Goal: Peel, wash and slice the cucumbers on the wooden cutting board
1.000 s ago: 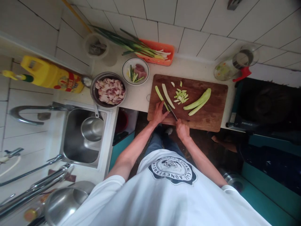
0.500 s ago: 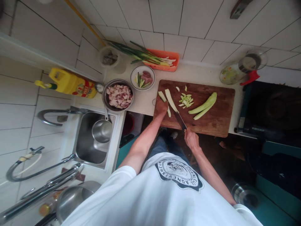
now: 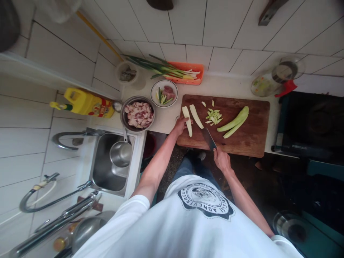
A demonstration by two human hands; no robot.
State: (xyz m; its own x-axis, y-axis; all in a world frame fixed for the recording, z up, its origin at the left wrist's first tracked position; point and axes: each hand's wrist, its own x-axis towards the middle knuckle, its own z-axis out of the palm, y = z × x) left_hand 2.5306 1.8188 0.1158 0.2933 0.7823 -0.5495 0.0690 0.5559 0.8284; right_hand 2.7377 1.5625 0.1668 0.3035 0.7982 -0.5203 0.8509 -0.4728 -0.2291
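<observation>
the left hand (image 3: pixel 179 126) rests at the left edge of the brown wooden cutting board (image 3: pixel 249 139), its fingers laid against one pale green peeled vegetable strip (image 3: pixel 187 120); whether they pinch it or only touch it is too small to tell. a second pale strip (image 3: pixel 196 116) lies just beside it, slanting toward the dark-bladed kitchen knife (image 3: pixel 209 138), whose handle is wrapped in the closed fingers of the right hand (image 3: pixel 221 159) at the board's near edge. the blade tip sits at the lower end of that second strip.

further right on the board is one small heap of cut green slivers (image 3: pixel 214 116), with two loose pieces above it, then two long curved green vegetable halves (image 3: pixel 234 122) lying together.

on the counter stand one round metal bowl of chopped raw meat (image 3: pixel 139 115), one small white dish with meat and green strips (image 3: pixel 163 93), one orange plastic basket of green onions (image 3: pixel 185 70) and one yellow oil bottle (image 3: pixel 87 104). a steel ladle (image 3: pixel 120 152) sits in the sink (image 3: pixel 104 179).

the knife handle is hidden inside the hand, and a glass jar at the far right is blurred.
</observation>
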